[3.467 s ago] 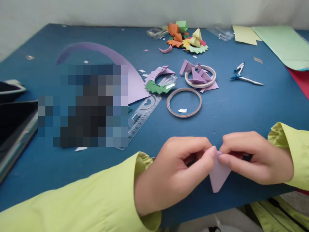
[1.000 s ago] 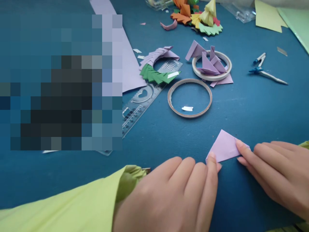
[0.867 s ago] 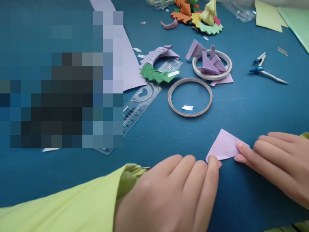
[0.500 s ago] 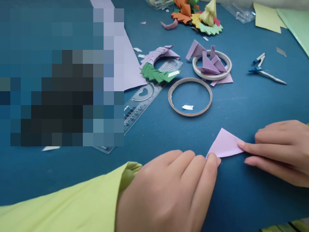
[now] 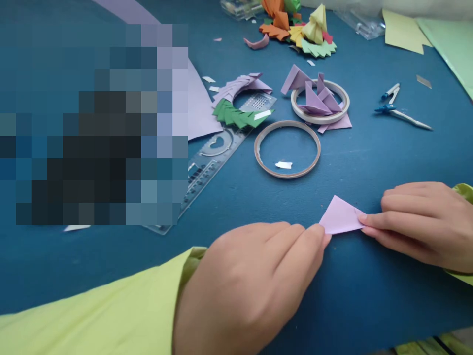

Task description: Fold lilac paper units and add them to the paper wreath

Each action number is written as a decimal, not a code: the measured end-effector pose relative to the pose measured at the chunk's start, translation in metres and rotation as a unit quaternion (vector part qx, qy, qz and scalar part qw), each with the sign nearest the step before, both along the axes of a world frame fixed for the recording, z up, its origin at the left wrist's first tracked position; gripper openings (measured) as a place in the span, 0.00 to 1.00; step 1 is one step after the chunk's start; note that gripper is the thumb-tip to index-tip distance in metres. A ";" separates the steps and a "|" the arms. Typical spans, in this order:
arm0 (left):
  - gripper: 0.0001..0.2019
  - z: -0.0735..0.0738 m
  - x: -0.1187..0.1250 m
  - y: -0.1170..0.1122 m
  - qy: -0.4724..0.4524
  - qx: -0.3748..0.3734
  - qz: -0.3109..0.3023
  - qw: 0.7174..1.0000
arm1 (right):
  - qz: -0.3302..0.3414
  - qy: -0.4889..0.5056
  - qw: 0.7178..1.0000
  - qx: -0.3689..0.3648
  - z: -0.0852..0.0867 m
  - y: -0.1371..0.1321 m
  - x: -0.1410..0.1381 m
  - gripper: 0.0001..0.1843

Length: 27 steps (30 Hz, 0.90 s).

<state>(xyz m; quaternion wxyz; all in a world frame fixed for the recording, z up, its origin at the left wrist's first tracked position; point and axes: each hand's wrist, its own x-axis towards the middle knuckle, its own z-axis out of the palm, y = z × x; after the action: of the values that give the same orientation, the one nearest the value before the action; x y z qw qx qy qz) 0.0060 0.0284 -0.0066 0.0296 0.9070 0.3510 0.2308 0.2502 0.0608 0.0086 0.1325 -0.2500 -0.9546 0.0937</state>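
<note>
1 small piece of folded purple paper shows in the head view toward the near right part of a blue surface, stretched between 2 hands. The left hand pinches its left corner, thumb and fingers closed together. The right hand grips the opposite corner between thumb and forefinger, its other fingers curled. Whether the paper touches the surface or is slightly raised, I cannot tell.

Beyond the hands lie 2 rings: a bare brown ring around 1 white scrap, and just beyond it a white tape roll with folded purple pieces in and over it. To the left, a curved purple and green chain of folded paper partly covers a clear ruler, near a large purple sheet. A blue and white compass rests on the right. Farther back stand colourful paper shapes. A pixelated patch hides much of the left side.
</note>
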 end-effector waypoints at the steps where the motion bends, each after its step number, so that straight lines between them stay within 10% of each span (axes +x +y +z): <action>1: 0.13 0.001 0.002 0.001 -0.005 -0.009 0.015 1.000 | -0.006 0.010 1.000 -0.026 0.000 0.001 0.000 0.09; 5: 0.18 0.005 0.006 0.004 0.015 -0.082 0.053 0.995 | -0.050 0.044 0.989 -0.131 -0.001 0.004 0.000 0.07; 27: 0.15 0.010 0.006 0.009 0.060 -0.130 0.100 0.985 | -0.148 -0.042 0.982 -0.105 0.004 -0.004 -0.006 0.09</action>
<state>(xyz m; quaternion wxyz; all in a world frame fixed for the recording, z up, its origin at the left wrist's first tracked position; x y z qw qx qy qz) 0.0125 0.0379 0.0031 0.1027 0.8680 0.4680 0.1303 0.2438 0.0565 0.0124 0.0772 -0.4051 -0.8964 0.1622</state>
